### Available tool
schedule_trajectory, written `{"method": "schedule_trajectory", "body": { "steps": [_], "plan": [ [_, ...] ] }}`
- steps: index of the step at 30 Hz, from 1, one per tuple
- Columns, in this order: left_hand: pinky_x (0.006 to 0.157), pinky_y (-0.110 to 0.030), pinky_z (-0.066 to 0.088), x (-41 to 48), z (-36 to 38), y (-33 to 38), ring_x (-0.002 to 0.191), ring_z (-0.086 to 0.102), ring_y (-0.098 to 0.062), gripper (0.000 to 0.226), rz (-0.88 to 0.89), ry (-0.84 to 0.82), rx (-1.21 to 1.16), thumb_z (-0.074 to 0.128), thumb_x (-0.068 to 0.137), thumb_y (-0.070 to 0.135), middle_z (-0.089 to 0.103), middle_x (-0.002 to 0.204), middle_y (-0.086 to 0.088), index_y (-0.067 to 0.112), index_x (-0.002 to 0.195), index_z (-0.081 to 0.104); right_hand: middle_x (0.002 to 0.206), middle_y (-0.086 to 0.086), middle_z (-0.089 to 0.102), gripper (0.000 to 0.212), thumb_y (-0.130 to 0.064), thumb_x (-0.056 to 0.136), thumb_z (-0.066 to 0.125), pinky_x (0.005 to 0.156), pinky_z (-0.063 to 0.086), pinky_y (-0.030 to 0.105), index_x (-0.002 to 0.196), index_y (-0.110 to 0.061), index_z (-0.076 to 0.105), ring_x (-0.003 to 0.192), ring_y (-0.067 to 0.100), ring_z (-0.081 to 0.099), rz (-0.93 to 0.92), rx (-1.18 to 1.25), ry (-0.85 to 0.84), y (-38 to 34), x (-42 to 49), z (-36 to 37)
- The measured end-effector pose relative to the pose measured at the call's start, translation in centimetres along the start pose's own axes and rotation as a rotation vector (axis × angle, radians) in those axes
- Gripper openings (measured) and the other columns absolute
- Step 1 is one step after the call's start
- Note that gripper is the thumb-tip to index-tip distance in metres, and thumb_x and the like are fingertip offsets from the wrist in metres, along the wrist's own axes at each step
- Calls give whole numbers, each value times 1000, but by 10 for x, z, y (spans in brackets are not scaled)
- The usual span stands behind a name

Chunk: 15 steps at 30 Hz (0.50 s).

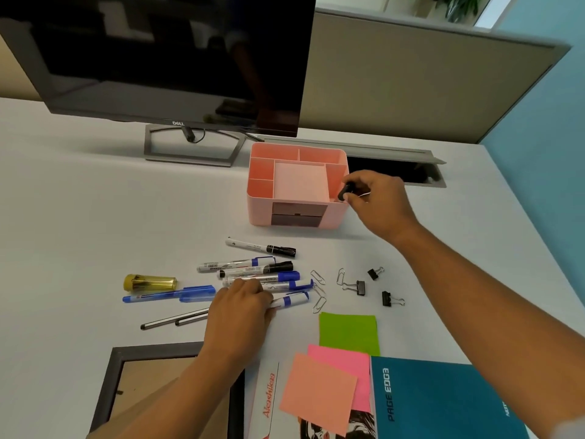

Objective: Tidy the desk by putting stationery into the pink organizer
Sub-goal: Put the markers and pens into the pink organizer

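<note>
R hand [376, 201] pinched a black clip [343, 193] over the organizer [262, 210], right-near slot. Clip looked light, stiff; prob. best held by its body. L hand [243, 299] lay on markers [253, 274], near-centre; can't tell if gripping.

I am in an office cubicle. A black flat Dell monitor [164, 58] on a grey metal stand faces me across my white bench [79, 217]. A grey fabric partition [411, 90] walls the back, and a grey cable hatch [395, 175] is let into the top. Blue- and black-capped whiteboard markers [253, 274], black binder clips [361, 287] and a teal notebook [443, 400] lie about.
</note>
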<state>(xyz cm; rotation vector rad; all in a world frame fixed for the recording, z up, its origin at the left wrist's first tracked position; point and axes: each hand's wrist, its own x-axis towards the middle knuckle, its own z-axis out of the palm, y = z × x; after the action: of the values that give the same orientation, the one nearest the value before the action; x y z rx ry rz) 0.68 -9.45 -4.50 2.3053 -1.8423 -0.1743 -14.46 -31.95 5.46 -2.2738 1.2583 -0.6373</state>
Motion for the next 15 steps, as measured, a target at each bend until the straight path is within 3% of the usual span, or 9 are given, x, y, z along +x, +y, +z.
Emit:
{"method": "schedule_trajectory", "body": {
  "steps": [7,11,13,15],
  "plan": [
    [61,-31,50,-4,-6,1,74,59,-16,18,7,61,-63,83,70,30,64,80,8,25,86,75,103,-5,68,36,-10,86,70,75,42,4,121,-16,65,86,6,61,26,43,-55,-1,2,4],
    [62,-30,49,-11,-14,1,76,59,-15,20,-40,137,-131,80,74,31,65,83,7,23,92,75,99,-9,65,37,-7,86,67,74,49,6,122,-16,63,85,5,62,51,70,-47,6,-10,-2],
    [63,-30,49,-14,-18,2,78,58,-15,21,-54,183,-175,76,78,31,65,86,5,21,96,74,95,-8,66,30,-11,86,67,70,48,4,116,-16,66,82,1,62,93,97,36,9,-23,-6],
    [65,-30,49,-16,-23,4,80,59,-17,22,-59,229,-211,73,80,30,66,88,3,19,98,74,89,-6,68,20,-14,87,68,72,52,11,106,-17,68,80,3,64,155,158,101,11,-42,-8]
  ]
}}
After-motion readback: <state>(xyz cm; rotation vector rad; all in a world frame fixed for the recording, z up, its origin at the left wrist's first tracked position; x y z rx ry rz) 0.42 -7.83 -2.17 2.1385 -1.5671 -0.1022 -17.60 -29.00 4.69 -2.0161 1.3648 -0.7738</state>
